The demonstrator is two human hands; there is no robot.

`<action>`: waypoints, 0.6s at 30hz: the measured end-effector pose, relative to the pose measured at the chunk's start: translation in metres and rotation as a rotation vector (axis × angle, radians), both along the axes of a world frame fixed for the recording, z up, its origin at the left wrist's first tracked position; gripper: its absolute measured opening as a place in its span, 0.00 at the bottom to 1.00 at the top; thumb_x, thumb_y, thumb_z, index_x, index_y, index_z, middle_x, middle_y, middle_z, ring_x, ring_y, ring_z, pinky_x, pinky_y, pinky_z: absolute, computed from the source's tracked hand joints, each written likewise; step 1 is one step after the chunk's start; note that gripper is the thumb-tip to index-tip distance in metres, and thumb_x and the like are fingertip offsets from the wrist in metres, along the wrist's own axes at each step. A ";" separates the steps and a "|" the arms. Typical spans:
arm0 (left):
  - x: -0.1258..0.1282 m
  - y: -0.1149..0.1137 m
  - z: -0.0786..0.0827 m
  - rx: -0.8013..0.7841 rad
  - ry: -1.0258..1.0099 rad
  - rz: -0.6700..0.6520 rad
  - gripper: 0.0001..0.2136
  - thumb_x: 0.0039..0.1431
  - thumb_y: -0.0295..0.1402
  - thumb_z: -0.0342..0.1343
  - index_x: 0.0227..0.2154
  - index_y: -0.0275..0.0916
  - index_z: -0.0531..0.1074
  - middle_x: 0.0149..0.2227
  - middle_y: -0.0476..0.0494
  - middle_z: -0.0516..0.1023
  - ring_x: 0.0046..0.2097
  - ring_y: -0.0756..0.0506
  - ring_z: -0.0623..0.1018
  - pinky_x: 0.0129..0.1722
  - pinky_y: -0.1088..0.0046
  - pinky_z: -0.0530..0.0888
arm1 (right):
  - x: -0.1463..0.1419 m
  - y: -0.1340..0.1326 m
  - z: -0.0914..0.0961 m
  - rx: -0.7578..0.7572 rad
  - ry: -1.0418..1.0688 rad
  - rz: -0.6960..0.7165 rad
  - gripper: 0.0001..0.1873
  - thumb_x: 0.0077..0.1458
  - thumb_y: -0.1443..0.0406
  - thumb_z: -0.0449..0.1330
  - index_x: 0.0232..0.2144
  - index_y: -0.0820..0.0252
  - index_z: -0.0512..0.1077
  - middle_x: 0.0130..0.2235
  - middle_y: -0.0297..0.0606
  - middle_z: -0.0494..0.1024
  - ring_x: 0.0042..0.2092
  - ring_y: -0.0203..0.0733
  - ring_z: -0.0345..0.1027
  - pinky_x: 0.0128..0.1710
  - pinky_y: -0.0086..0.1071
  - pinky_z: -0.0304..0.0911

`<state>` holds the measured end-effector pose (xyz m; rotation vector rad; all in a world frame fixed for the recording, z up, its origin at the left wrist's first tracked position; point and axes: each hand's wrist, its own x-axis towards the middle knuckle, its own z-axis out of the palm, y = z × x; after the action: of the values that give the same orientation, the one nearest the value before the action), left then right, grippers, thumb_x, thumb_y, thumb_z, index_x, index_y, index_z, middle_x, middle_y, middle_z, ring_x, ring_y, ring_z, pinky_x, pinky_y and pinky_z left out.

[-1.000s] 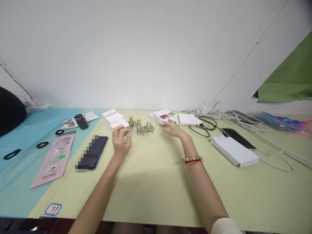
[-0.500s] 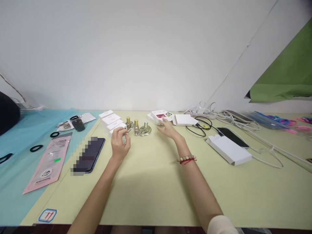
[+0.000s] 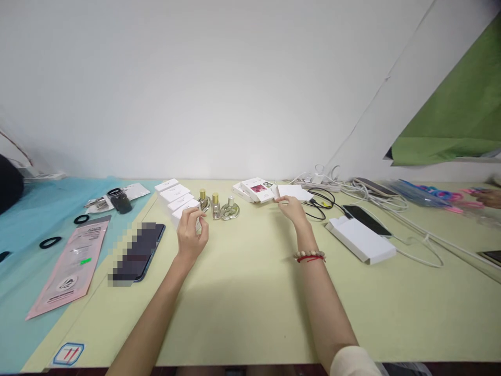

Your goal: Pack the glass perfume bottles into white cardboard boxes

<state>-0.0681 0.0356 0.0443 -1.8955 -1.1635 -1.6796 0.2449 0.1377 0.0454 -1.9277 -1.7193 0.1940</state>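
My left hand [image 3: 191, 234] has its fingers curled over the near end of the closest of several small white boxes [image 3: 186, 210], which stand in a stepped row. Its fingertips are partly hidden. Just right of it stand three small glass perfume bottles: two with gold caps, one of them slim [image 3: 215, 207], and a round one [image 3: 230, 210] with a silver cap. My right hand [image 3: 293, 210], a beaded bracelet on its wrist, reaches forward with fingers stretched out at the near edge of a flat white box [image 3: 294, 192]. Left of that hand lie flat boxes with a printed picture [image 3: 258, 189].
On the left lie a dark phone [image 3: 143, 250], a pink packet [image 3: 74, 266], black rings [image 3: 50, 242] and a dark jar [image 3: 120, 202]. On the right are a white carton [image 3: 362, 240], a black phone [image 3: 367, 220] and tangled cables [image 3: 376, 193]. Another person's hand [image 3: 489, 198] shows far right.
My right hand has moved right, from the printed boxes to the flat white box. My left hand stays by the near white box. The view has turned slightly right; another hand has appeared far right.
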 end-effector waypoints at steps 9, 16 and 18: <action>0.008 -0.002 -0.005 -0.040 0.102 -0.044 0.08 0.50 0.21 0.48 0.33 0.38 0.65 0.35 0.43 0.68 0.38 0.48 0.71 0.36 0.73 0.69 | -0.009 0.005 -0.047 -0.037 -0.033 -0.126 0.27 0.50 0.61 0.52 0.54 0.52 0.60 0.64 0.44 0.31 0.63 0.61 0.23 0.53 0.64 0.28; 0.011 -0.005 -0.004 -0.042 0.143 -0.063 0.08 0.51 0.21 0.48 0.34 0.38 0.65 0.35 0.42 0.69 0.38 0.48 0.72 0.36 0.73 0.69 | -0.006 0.016 -0.056 -0.010 0.000 -0.184 0.32 0.52 0.54 0.48 0.58 0.60 0.53 0.63 0.54 0.25 0.63 0.62 0.22 0.53 0.63 0.29; 0.011 -0.005 -0.003 -0.042 0.141 -0.053 0.08 0.51 0.21 0.48 0.33 0.38 0.65 0.35 0.42 0.69 0.38 0.48 0.72 0.36 0.73 0.69 | -0.005 0.016 -0.056 -0.010 0.003 -0.181 0.32 0.52 0.54 0.48 0.56 0.62 0.55 0.63 0.55 0.28 0.63 0.61 0.23 0.53 0.63 0.28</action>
<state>-0.0573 0.0309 0.0415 -2.0507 -1.1106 -1.5313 0.2404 0.1540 -0.0102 -2.0762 -1.5336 0.1378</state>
